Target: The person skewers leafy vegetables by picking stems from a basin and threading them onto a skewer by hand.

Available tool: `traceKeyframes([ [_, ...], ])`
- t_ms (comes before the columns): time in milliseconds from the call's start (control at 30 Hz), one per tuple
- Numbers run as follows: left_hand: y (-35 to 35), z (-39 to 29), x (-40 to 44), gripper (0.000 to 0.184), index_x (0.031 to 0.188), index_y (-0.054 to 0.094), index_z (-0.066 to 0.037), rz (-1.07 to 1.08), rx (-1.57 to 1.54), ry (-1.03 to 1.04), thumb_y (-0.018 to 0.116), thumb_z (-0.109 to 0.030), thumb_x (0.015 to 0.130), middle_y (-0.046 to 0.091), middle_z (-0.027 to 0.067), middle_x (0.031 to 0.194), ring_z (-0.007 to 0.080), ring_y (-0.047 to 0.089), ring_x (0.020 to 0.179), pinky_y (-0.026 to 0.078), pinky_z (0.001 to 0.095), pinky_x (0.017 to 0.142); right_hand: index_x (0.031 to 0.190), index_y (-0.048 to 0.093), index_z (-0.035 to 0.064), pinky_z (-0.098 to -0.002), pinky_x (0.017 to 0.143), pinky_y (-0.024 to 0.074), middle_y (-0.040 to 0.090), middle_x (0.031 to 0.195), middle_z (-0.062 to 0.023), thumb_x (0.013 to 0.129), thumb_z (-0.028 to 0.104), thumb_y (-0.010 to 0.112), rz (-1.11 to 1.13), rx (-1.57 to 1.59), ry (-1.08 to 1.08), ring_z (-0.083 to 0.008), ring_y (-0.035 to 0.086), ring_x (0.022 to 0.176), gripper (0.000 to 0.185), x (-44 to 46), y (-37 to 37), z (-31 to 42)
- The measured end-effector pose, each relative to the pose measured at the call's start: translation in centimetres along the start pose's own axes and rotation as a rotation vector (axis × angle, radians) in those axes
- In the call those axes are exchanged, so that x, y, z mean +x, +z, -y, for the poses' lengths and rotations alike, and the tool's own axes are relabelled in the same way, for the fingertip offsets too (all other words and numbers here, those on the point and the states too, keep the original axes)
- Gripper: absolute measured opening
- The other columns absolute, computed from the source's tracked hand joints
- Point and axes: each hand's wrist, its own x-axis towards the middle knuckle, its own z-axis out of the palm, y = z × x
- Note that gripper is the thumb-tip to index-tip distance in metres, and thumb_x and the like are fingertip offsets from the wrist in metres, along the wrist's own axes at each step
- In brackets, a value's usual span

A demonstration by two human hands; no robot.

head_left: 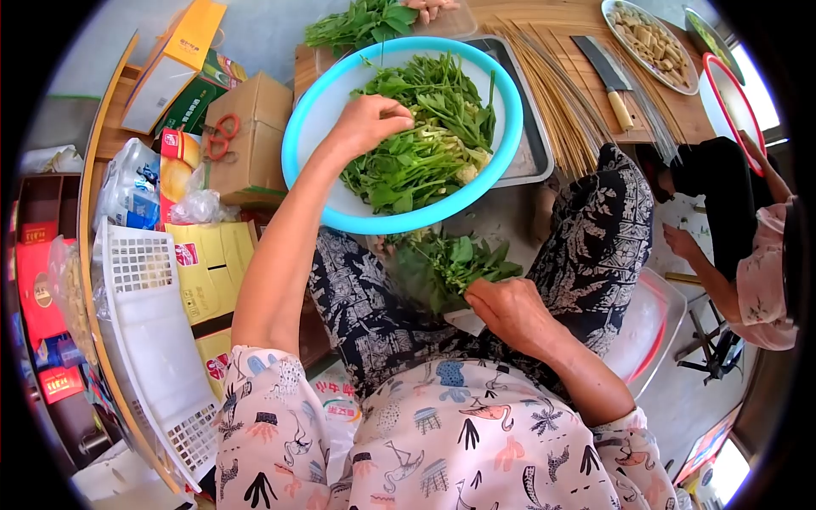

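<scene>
A white basin with a turquoise rim (pixel 297 183) holds leafy green stems (pixel 408 183) and some pale pieces. My left hand (pixel 367 125) is over the greens in its upper left part, fingers bent together; whatever they may pinch is too small to name. Below the basin, between my knees, my right hand (pixel 510 310) is closed at the edge of a bunch of leafy greens (pixel 459 265), gripping its leaves or stems. The lower part of that bunch is partly hidden by the hand.
Behind the basin are a metal tray (pixel 534 140), thin sticks (pixel 561 93), a knife (pixel 610 76) and a plate of cut pieces (pixel 650 47). Boxes and a white plastic basket (pixel 144 314) stand left. Another person's hand (pixel 680 242) is at the right.
</scene>
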Motion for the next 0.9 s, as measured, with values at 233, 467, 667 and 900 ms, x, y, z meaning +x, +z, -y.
traceKeyframes([
  [233, 1.7, -1.7, -3.7, 0.081, 0.133, 0.044, -0.012, 0.168, 0.556, 0.103, 0.078, -0.033, 0.062, 0.056, 0.0134, 0.112, 0.0308, 0.055, 0.106, 0.046, 0.0423, 0.086, 0.076, 0.054, 0.002, -0.0464, 0.056, 0.045, 0.056, 0.061, -0.0187, 0.083, 0.011, 0.059, -0.011, 0.016, 0.021, -0.0392, 0.057, 0.061, 0.013, -0.1, -0.2, 0.3],
  [467, 0.0, 0.5, -1.7, 0.045, 0.108, 0.054, -0.004, 0.083, 0.475, 0.015, 0.067, -0.018, 0.068, 0.062, 0.0192, 0.096, 0.0353, 0.06, 0.093, 0.048, 0.0446, 0.077, 0.075, 0.053, 0.0019, -0.0461, 0.054, 0.0447, 0.055, 0.059, -0.0183, 0.083, 0.01, 0.058, -0.025, -0.002, -0.005, -0.0386, 0.057, 0.058, 0.013, -0.1, -0.1, 0.2],
  [667, -2.4, 4.2, 0.7, 0.058, 0.123, 0.055, -0.011, -0.119, 0.431, 0.147, 0.071, -0.022, 0.069, 0.063, 0.0184, 0.103, 0.0354, 0.06, 0.095, 0.048, 0.042, 0.083, 0.083, 0.057, 0.002, -0.0445, 0.054, 0.045, 0.057, 0.063, -0.0186, 0.085, 0.012, 0.057, 0.026, -0.038, 0.018, -0.0379, 0.058, 0.061, 0.011, -0.1, 0.0, 0.0],
  [900, -2.4, 2.9, -0.2, 0.047, 0.119, 0.054, -0.012, -0.483, 0.633, 0.275, 0.069, -0.008, 0.075, 0.055, 0.0116, 0.113, 0.0291, 0.058, 0.095, 0.047, 0.0361, 0.08, 0.073, 0.052, 0.0022, -0.0459, 0.053, 0.0451, 0.055, 0.057, -0.0177, 0.081, 0.009, 0.057, -0.013, -0.044, 0.001, -0.0381, 0.057, 0.057, 0.012, 0.0, -0.1, 0.3],
])
